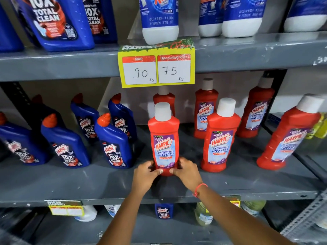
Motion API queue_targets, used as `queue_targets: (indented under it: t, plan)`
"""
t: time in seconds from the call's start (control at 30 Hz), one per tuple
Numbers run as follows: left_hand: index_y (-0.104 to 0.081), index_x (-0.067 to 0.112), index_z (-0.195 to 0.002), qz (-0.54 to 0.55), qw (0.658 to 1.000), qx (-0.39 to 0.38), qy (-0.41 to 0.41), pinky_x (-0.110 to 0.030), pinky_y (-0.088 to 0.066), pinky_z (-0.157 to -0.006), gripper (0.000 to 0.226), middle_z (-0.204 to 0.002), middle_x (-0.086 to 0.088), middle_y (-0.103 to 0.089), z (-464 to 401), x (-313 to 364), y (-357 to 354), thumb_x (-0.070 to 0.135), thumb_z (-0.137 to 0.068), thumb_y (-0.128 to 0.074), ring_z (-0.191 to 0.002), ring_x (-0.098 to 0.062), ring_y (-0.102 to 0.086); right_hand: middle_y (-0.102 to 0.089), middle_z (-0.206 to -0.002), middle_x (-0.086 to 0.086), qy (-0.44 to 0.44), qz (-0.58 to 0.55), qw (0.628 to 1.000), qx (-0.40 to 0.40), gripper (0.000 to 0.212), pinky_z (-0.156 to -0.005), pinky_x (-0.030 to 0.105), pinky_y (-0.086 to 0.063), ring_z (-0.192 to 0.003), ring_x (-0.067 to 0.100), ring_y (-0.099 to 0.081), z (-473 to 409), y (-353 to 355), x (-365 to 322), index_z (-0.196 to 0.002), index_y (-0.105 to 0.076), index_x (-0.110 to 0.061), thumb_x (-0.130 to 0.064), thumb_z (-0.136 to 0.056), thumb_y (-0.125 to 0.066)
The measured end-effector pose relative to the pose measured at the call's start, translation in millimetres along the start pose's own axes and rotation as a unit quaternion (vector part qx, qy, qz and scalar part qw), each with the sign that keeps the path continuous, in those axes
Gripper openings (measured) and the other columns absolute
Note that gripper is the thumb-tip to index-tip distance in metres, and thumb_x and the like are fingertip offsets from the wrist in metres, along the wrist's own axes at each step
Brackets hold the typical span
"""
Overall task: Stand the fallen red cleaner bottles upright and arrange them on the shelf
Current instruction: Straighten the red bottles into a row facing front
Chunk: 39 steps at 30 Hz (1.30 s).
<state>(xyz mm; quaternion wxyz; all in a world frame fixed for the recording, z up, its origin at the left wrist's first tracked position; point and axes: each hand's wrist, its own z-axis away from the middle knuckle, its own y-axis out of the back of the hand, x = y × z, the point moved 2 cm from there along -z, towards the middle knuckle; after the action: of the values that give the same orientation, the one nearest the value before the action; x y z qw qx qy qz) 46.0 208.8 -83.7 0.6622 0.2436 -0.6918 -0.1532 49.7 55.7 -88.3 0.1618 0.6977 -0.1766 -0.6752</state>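
Stood in a row at the left of the grey shelf (70,183): blue Harpic toilet cleaner bottles (113,142). Clasped low on both sides by left hand (146,174) and right hand (187,172), upright near the shelf's front: red Harpic Bathroom Cleaner bottle (164,138). Upright further right: more red bottles (219,138).

Free shelf (70,181) strip in front, open btw blue bottles (113,144) and held red bottle (163,138). Right: next red bottle (219,138) stands close. Price tag (156,68) hangs above.

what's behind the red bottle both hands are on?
Another red bottle stands directly behind the held bottle; only its shoulders and cap base show. The price tag hides its cap top, and the held bottle hides its body.
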Motion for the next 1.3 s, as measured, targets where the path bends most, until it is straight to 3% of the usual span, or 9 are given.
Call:
queue_targets:
  t: [0.4,0.6,0.77,0.87,0.93,1.03,1.13,1.23,1.3]
  plan:
    - [-0.065,0.007,-0.098,0.006,1.000,0.011,0.002,-0.016,-0.043,-0.062,0.029,-0.101,-0.012,-0.071,-4,-4,7,0.011,-0.070,-0.072,-0.075,-0.014,-0.060,-0.064,-0.123,0.010,0.000,-0.010,1.000,-0.011,0.042,-0.095,0.030,-0.048,-0.110,0.021,-0.060,-2,-9,-2,-0.118,-0.054,-0.007,-0.013,-0.079,-0.068]
    - [-0.064,0.006,-0.099,0.017,1.000,0.008,0.002,-0.022,-0.045,-0.069,0.030,-0.102,-0.013,-0.070,-6,1,-5,0.011,-0.070,-0.072,-0.078,-0.016,-0.061,-0.066,-0.119,0.012,0.001,0.014,1.000,0.002,0.038,-0.086,0.022,-0.045,-0.105,0.022,-0.062,-7,3,2,-0.111,-0.058,-0.004,-0.010,-0.076,-0.069]
    - [-0.064,0.007,-0.100,-0.002,1.000,0.009,0.003,-0.018,-0.042,-0.063,0.030,-0.102,-0.010,-0.070,-7,0,-7,0.014,-0.071,-0.071,-0.078,-0.014,-0.058,-0.068,-0.117,0.009,0.014,0.018,1.000,-0.007,0.038,-0.087,0.020,-0.045,-0.101,0.016,-0.063,-7,6,3,-0.112,-0.059,-0.008,-0.009,-0.076,-0.069]
    - [-0.065,0.008,-0.091,0.014,0.997,0.072,0.001,-0.026,-0.046,-0.071,0.022,-0.093,-0.010,-0.069,3,1,-6,0.012,-0.070,-0.072,-0.078,-0.017,-0.061,-0.068,-0.116,0.010,0.030,0.037,0.999,-0.013,0.035,-0.095,0.026,-0.047,-0.106,0.021,-0.063,1,13,9,-0.112,-0.060,-0.007,-0.006,-0.077,-0.065]
    - [-0.064,0.014,-0.077,0.038,0.990,0.134,-0.026,-0.023,-0.046,-0.066,0.012,-0.081,-0.009,-0.067,18,2,-8,0.011,-0.070,-0.072,-0.070,-0.014,-0.060,-0.070,-0.112,0.011,0.034,0.031,0.999,-0.006,0.032,-0.092,0.017,-0.046,-0.101,0.013,-0.064,11,22,19,-0.109,-0.064,-0.006,-0.002,-0.078,-0.065]
    - [-0.061,0.019,-0.066,0.061,0.991,0.106,-0.052,-0.014,-0.042,-0.059,0.013,-0.069,-0.007,-0.066,41,10,-30,0.014,-0.071,-0.071,-0.062,-0.016,-0.060,-0.075,-0.093,0.008,0.029,0.032,0.998,0.053,0.016,-0.074,0.002,-0.043,-0.080,0.003,-0.064,32,44,39,-0.092,-0.070,-0.011,-0.004,-0.077,-0.067]
    - [-0.069,0.013,-0.078,0.081,0.995,0.018,-0.062,-0.018,-0.047,-0.066,0.006,-0.077,-0.008,-0.072,45,33,-64,0.012,-0.073,-0.070,-0.068,-0.015,-0.063,-0.063,-0.082,0.001,0.014,0.017,0.978,0.207,0.015,-0.074,0.021,-0.046,-0.076,0.018,-0.060,47,78,58,-0.079,-0.061,-0.020,-0.005,-0.079,-0.066]
    - [-0.066,0.006,-0.101,0.075,0.995,-0.034,-0.058,0.001,-0.042,-0.066,0.026,-0.102,-0.011,-0.071,34,56,-92,0.008,-0.075,-0.068,-0.082,-0.009,-0.063,-0.049,-0.099,0.004,-0.045,-0.080,0.942,0.323,0.024,-0.083,0.034,-0.044,-0.083,0.019,-0.054,44,110,66,-0.096,-0.053,-0.016,-0.002,-0.079,-0.065]
    - [-0.060,0.005,-0.111,0.063,0.995,-0.055,-0.051,0.001,-0.040,-0.066,0.036,-0.111,-0.012,-0.067,25,66,-106,0.008,-0.076,-0.066,-0.092,-0.012,-0.062,-0.053,-0.115,0.012,-0.086,-0.099,0.955,0.267,0.041,-0.090,0.033,-0.043,-0.098,0.024,-0.055,32,121,71,-0.115,-0.052,-0.006,-0.003,-0.077,-0.068]
